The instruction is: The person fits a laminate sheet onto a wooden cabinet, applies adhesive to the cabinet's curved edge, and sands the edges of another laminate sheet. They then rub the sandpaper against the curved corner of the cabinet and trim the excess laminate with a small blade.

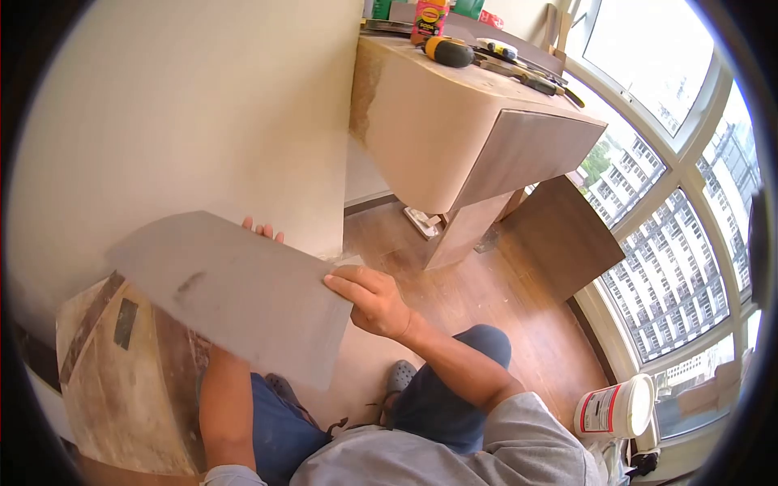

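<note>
A thin grey sheet (235, 283), like a laminate panel, is held up in front of me at a slant, with a dark smudge on its face. My right hand (373, 301) grips its right edge, fingers on the upper face. Behind the sheet passes my left forearm, and the fingertips of my left hand (263, 230) show past the far edge; the palm is hidden. To the left, below the sheet, stands a worn, stained wooden board (121, 381) with a small dark rectangular piece (126, 323) on it.
A curved-end cabinet (438, 121) juts out ahead, carrying a yellow-and-black tool (449, 52), a bottle (429, 20) and other tools. A brown panel (559, 239) leans near the windows. At right stands a white bucket (614, 407). A pale wall (203, 105) rises at left.
</note>
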Motion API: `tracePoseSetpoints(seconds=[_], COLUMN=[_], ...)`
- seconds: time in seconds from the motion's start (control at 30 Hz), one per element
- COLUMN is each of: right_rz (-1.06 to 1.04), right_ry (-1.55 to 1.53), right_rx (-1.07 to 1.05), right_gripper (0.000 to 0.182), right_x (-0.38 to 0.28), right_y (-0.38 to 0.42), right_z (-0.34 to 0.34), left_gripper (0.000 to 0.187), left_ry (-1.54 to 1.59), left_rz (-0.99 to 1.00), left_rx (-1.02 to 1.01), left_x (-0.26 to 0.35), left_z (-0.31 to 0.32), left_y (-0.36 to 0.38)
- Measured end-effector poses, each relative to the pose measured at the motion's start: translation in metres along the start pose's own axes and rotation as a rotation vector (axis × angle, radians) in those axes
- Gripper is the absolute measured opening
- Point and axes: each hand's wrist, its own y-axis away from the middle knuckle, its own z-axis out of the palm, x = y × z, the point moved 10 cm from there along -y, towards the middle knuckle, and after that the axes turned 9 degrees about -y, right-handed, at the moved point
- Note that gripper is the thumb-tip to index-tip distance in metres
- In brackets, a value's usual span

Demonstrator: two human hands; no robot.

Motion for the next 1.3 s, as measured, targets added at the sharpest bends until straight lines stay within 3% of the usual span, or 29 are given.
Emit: tracePoseSetpoints(seconds=[0.1,0.27,0.33,0.4,0.47,0.5,1.07,1.3], right_rz=[0.092,0.166,0.190,0.220,0.302,0.301,0.249,0.355], right_ry=[-0.042,-0.094,-0.097,-0.106,-0.086,-0.088,-0.160,-0.146], right_rx=[0.043,0.131,0.161,0.192,0.236,0.238,0.278,0.360], right_gripper=[0.054,0.042,0.039,0.036,0.018,0.018,0.013,0.006], right_x=[0.013,0.017,0.017,0.017,0.023,0.022,0.012,0.026], right_y=[0.005,0.016,0.016,0.016,0.014,0.013,0.007,0.020], right_z=[-0.013,-0.030,-0.039,-0.045,-0.054,-0.055,-0.063,-0.072], left_gripper=[0.059,0.056,0.069,0.068,0.084,0.091,0.088,0.087], left_ry=[-0.002,0.029,-0.064,-0.062,-0.030,-0.040,-0.144,-0.113], left_rz=[-0.036,-0.133,-0.212,-0.217,-0.269,-0.279,-0.341,-0.310], left_rx=[0.073,0.210,0.529,0.482,0.328,0.287,0.348,0.379], left_x=[-0.011,-0.023,-0.023,-0.024,-0.031,-0.032,-0.036,-0.039], left_z=[-0.024,-0.044,-0.040,-0.046,-0.030,-0.029,-0.042,-0.037], left_y=[-0.014,-0.037,-0.029,-0.037,-0.042,-0.044,-0.037,-0.038])
